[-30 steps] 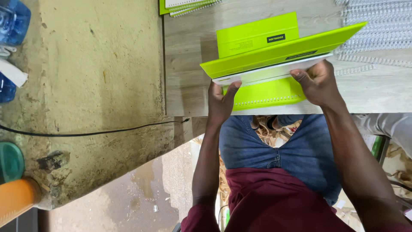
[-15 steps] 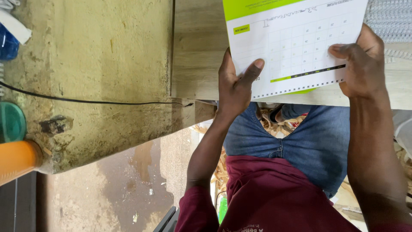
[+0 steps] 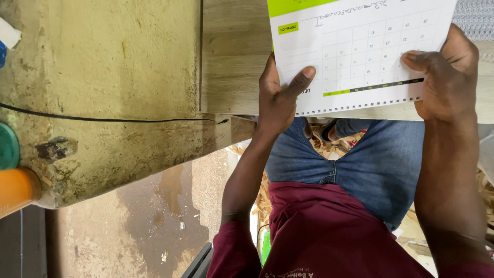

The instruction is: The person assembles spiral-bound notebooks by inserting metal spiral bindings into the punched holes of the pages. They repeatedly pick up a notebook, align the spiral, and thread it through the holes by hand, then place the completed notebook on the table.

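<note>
A white calendar sheet point(image 3: 355, 51) with a lime-green band and a row of punched holes along its near edge lies flat over a wooden table point(image 3: 231, 62). My left hand point(image 3: 280, 90) grips the sheet's near left corner, thumb on top. My right hand point(image 3: 445, 72) grips the near right corner, thumb pressed on the grid. Both hands hold the sheet at the table's front edge, above my lap in blue jeans.
A rough concrete ledge point(image 3: 113, 82) with a black cable point(image 3: 103, 120) across it lies left of the table. An orange cylinder point(image 3: 15, 190) and a green round lid point(image 3: 7, 146) sit at the far left edge. Wood shavings cover the floor under my legs.
A second ago the lime-green calendar stack was half open and tilted; the pages have since been turned over and the white grid sheet now lies flat under both thumbs.
</note>
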